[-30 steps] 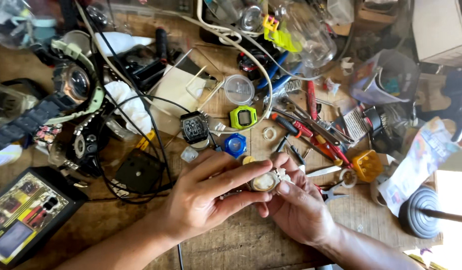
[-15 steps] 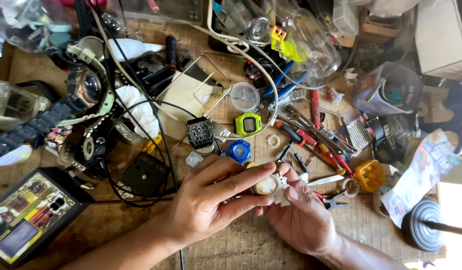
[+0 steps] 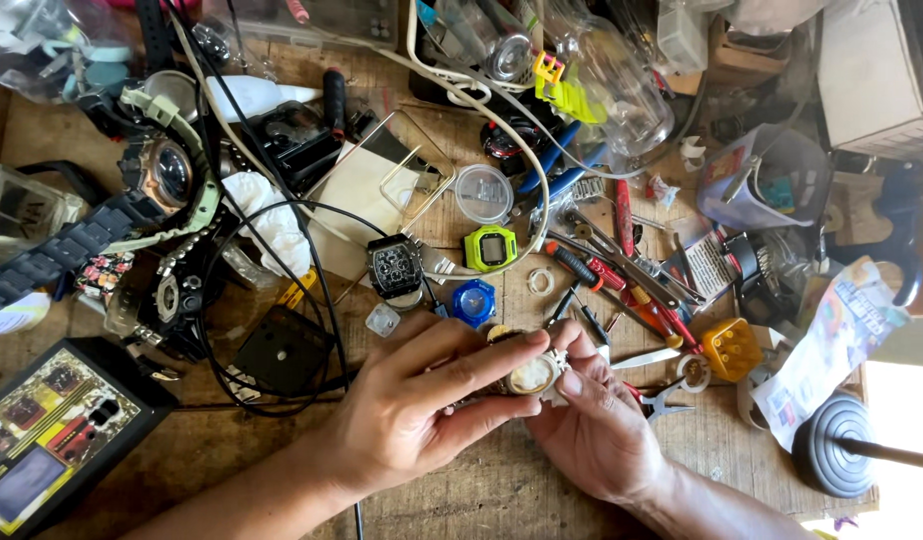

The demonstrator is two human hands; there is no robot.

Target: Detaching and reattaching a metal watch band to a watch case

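Both my hands meet over the wooden workbench [image 3: 482,500] at the lower middle of the head view. My left hand [image 3: 417,400] and my right hand [image 3: 597,425] together pinch a small round watch case [image 3: 532,375] with a pale face, fingers of both closed on it. Just beyond my fingers lie a blue round watch part [image 3: 474,300], a black square watch [image 3: 394,268] and a lime-green watch case [image 3: 492,247].
Red-handled tools [image 3: 622,275] and pliers lie right of my hands, with a small yellow box [image 3: 730,348]. Watches and straps [image 3: 167,180] crowd the left, black cables [image 3: 272,300] loop nearby, a patterned box [image 3: 52,435] sits lower left, and a round black stand [image 3: 837,445] lower right.
Both hands stay closed on the watch case in nearly the same place; the view has shifted slightly so the bench clutter sits a little lower in frame.
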